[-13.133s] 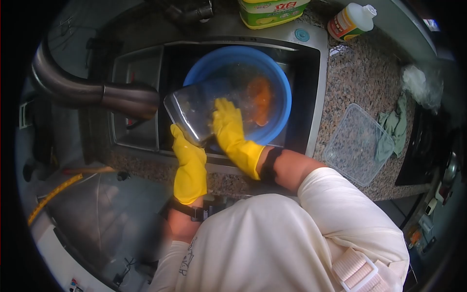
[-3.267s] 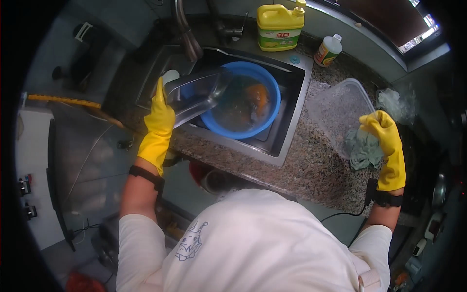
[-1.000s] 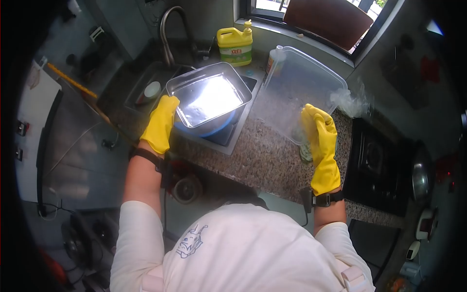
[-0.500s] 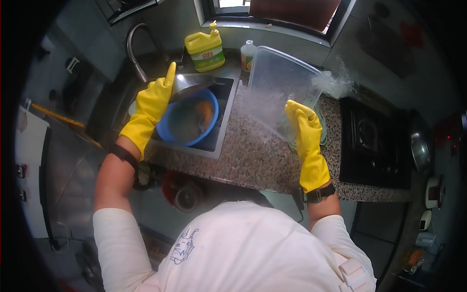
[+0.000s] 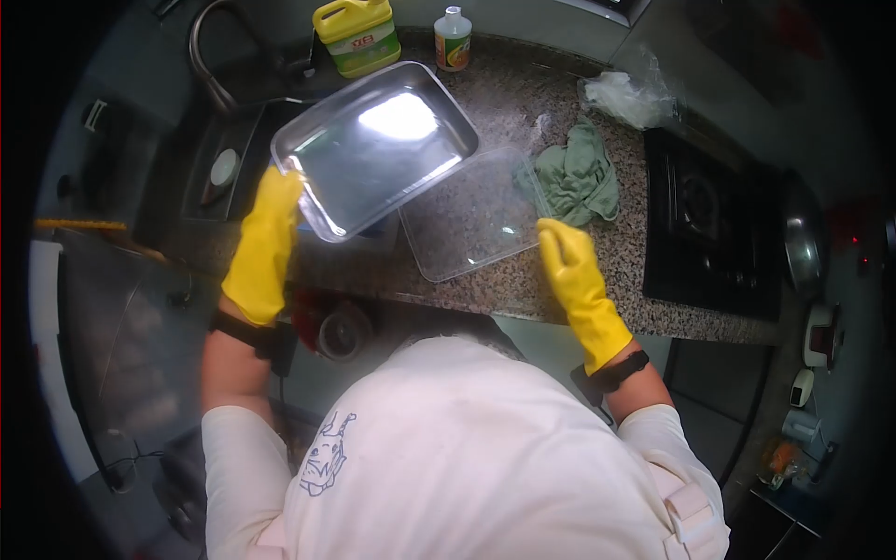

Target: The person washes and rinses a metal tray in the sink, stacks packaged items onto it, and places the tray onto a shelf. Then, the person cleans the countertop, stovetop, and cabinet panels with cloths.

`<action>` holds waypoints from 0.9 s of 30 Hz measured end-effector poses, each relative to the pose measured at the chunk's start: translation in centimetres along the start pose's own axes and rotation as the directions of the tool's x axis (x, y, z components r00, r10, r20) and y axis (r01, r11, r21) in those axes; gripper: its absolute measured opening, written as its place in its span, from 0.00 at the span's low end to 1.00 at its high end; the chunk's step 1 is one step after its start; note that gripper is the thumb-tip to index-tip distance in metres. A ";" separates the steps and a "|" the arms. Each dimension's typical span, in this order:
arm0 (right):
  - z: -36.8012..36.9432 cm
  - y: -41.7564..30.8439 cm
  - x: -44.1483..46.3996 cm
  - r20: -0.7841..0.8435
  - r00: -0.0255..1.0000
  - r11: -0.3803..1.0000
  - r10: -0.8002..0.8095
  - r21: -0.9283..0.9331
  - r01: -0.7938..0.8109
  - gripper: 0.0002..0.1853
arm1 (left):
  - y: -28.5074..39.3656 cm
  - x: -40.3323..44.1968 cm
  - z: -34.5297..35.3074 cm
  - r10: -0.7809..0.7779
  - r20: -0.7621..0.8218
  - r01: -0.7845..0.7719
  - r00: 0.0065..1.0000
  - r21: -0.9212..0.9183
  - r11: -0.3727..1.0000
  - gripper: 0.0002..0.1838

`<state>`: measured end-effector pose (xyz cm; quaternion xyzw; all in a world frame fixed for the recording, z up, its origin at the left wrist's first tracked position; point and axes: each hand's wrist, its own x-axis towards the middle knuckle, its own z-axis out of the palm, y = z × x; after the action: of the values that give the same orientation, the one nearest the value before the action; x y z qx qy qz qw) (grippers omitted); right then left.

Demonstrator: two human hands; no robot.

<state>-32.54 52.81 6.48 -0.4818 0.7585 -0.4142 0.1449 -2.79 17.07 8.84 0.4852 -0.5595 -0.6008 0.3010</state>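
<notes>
My left hand [image 5: 264, 243], in a yellow rubber glove, is closed on the left edge of a shiny rectangular metal tray [image 5: 364, 173]. The tray is held tilted over the sink area, its inside facing me. A clear plastic lid [image 5: 467, 229] is pinched at its right edge by my gloved right hand [image 5: 574, 271]. The lid hangs over the granite counter, and its upper left part meets or passes behind the tray; I cannot tell which. Just above my right hand a crumpled green cloth [image 5: 581, 177] lies on the counter. The tray almost wholly hides the blue basin.
A yellow detergent jug [image 5: 357, 39] and a white bottle [image 5: 453, 42] stand at the back of the counter. The faucet [image 5: 207, 65] curves up behind the sink. A plastic bag [image 5: 630, 98] lies near the black stove [image 5: 709, 229] on the right.
My left hand has raised the metal tray from over the blue basin and turned its inside toward me. My right hand has lowered the clear lid leftward, uncovering the green cloth.
</notes>
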 end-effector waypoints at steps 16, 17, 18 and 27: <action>1.0 1.5 7.8 0.211 0.771 0.757 0.600 -0.459 -0.464 0.36 | -8.8 -8.3 14.4 -0.096 -0.054 0.101 0.994 0.789 0.606 0.30; 1.9 2.9 7.8 0.152 0.803 0.752 0.576 -0.483 -0.448 0.35 | -9.1 -8.1 14.7 -0.116 -0.051 0.112 0.992 0.782 0.613 0.29; 2.5 4.2 7.7 0.096 0.832 0.745 0.546 -0.509 -0.430 0.34 | -9.3 -8.2 15.2 -0.138 -0.049 0.125 0.989 0.773 0.622 0.27; -0.6 5.9 8.3 0.474 0.736 0.793 0.484 0.118 -0.598 0.12 | -10.8 -6.4 13.8 -0.540 0.043 0.532 0.840 0.125 0.837 0.28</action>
<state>-40.58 47.20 3.80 -0.2915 0.7547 -0.3365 0.4820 -11.32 30.20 -1.36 0.6147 -0.4441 -0.6478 0.0723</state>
